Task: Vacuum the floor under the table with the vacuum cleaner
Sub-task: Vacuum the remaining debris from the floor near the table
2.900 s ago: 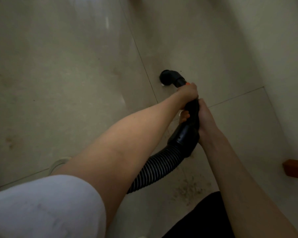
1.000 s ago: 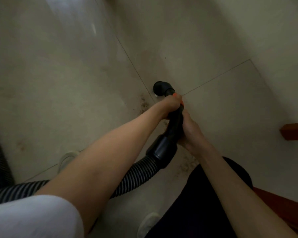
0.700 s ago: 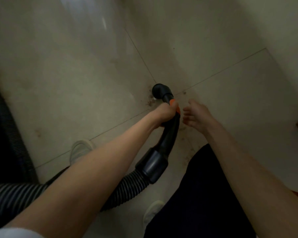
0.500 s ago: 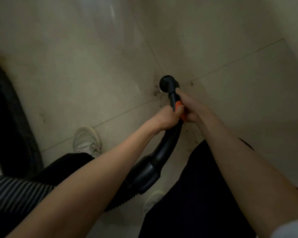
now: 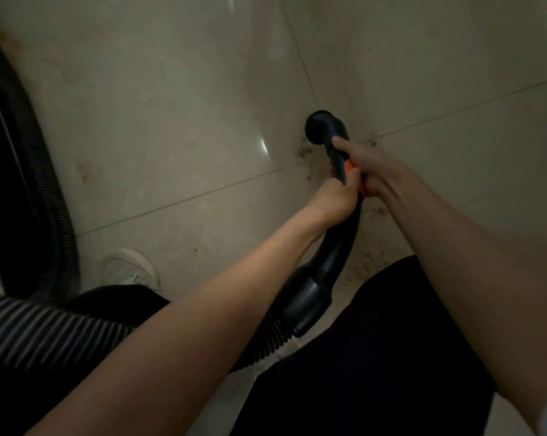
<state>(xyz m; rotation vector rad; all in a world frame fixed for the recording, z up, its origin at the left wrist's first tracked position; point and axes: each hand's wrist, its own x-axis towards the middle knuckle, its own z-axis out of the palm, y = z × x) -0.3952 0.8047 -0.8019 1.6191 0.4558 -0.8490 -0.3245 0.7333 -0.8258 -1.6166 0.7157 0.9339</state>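
A black vacuum hose handle (image 5: 335,256) with an orange band curves down to a round black nozzle (image 5: 321,129) that sits on the pale tiled floor (image 5: 171,121). My left hand (image 5: 336,196) grips the handle just below the orange band. My right hand (image 5: 365,165) grips it above, the index finger stretched along the tube toward the nozzle. The ribbed hose (image 5: 45,335) runs off to the lower left. Brown dirt specks (image 5: 303,151) lie beside the nozzle, and more dirt (image 5: 365,256) lies under the handle.
A loop of black ribbed hose (image 5: 39,190) curves along the left edge. My white shoe (image 5: 130,269) stands on the floor at lower left, and dark trouser legs (image 5: 376,357) fill the bottom. Tile seams cross near the nozzle.
My right hand let go of the handle, then took hold again higher up near the nozzle. The view shifted, so the nozzle now sits at the tile seam crossing.
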